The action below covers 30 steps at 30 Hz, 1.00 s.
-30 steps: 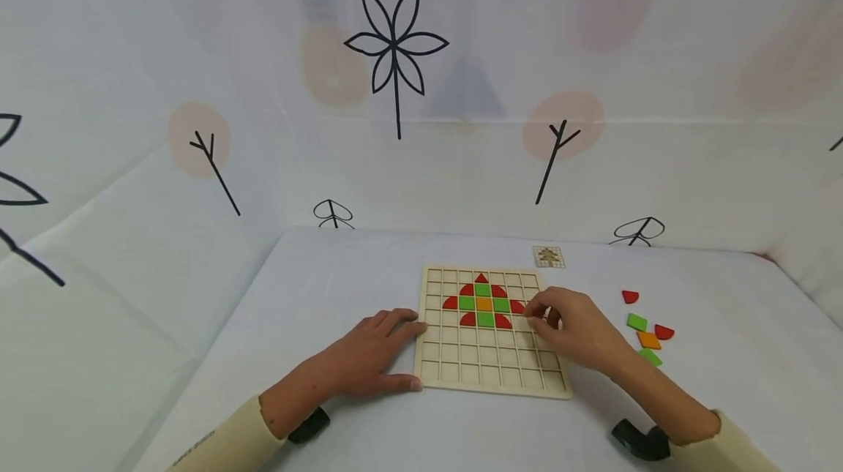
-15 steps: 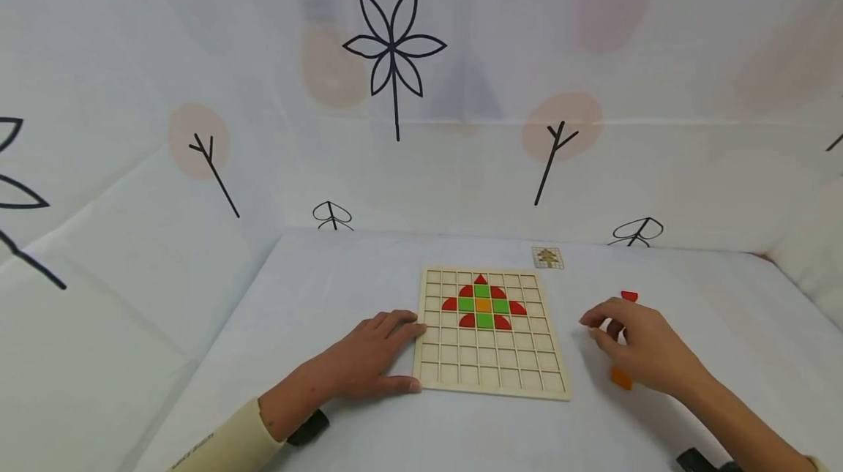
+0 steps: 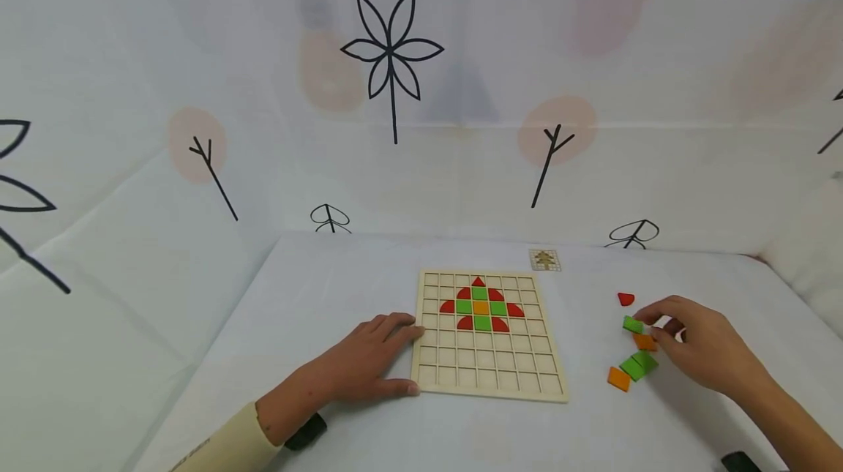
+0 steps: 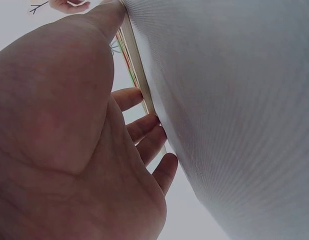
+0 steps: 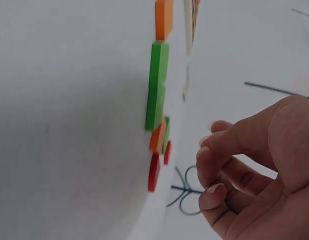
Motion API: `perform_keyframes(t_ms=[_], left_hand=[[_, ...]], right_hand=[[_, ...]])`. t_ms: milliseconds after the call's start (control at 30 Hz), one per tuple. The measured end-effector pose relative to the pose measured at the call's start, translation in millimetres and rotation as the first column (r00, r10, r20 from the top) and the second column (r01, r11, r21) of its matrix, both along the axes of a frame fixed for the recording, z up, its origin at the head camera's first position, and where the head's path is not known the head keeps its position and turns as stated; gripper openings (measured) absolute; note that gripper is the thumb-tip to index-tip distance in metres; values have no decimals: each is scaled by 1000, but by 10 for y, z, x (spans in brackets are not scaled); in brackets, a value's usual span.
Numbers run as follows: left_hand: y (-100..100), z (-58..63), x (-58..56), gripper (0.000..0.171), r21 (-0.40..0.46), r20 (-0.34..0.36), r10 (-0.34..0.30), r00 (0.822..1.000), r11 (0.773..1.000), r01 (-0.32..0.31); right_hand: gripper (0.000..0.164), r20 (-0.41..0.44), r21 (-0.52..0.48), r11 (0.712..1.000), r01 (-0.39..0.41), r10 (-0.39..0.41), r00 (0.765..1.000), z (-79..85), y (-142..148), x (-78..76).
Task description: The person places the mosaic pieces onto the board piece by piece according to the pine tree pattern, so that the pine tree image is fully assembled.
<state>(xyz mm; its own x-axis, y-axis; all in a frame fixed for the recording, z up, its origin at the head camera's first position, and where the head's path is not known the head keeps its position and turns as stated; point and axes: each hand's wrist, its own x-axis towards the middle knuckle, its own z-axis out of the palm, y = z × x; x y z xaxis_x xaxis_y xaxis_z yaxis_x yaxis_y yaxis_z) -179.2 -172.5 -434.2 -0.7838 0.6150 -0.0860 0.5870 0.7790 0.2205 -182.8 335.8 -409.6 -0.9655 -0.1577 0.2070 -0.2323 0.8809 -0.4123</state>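
Observation:
A pale wooden grid board lies on the white cloth, with red, green and orange tiles set in its upper cells in a tree-like shape. My left hand rests at the board's left edge, fingertips and thumb touching it, fingers relaxed. Over to the right, my right hand hovers by the loose tiles with loosely bent fingers and nothing visible between them. Near its fingertips lie a green tile and an orange tile. In the right wrist view, a red tile lies below the hand, hidden by it in the head view.
A small card with a tree picture lies behind the board's far right corner. Farther back on the right is a rounded red tile. Closer in are two touching green tiles and another orange tile.
My right hand has moved from the board's right edge rightward to the loose tiles, leaving a red tile on the board. My left hand has stayed at the board's left edge.

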Motion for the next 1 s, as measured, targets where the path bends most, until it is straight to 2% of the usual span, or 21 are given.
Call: perform_keyframes(t_ms=[167, 367, 633, 867, 1000], left_hand=[[-3, -4, -4, 85, 10, -4, -8, 1000, 1000, 8], [-2, 1, -3, 85, 9, 6, -5, 1000, 1000, 5], [9, 15, 4, 85, 9, 13, 0, 1000, 1000, 0], [-1, 10, 2, 85, 8, 11, 1, 1000, 1000, -1], [-1, 10, 4, 85, 6, 13, 2, 1000, 1000, -2]], right_hand=[[21, 63, 39, 998, 41, -44, 997, 3, 171, -92], [21, 95, 58, 998, 36, -41, 995, -62, 293, -152], [21, 144, 82, 996, 20, -32, 989, -155, 347, -213], [19, 202, 81, 997, 8, -24, 979, -175, 361, -238], [18, 208, 86, 996, 11, -29, 978, -193, 370, -236]])
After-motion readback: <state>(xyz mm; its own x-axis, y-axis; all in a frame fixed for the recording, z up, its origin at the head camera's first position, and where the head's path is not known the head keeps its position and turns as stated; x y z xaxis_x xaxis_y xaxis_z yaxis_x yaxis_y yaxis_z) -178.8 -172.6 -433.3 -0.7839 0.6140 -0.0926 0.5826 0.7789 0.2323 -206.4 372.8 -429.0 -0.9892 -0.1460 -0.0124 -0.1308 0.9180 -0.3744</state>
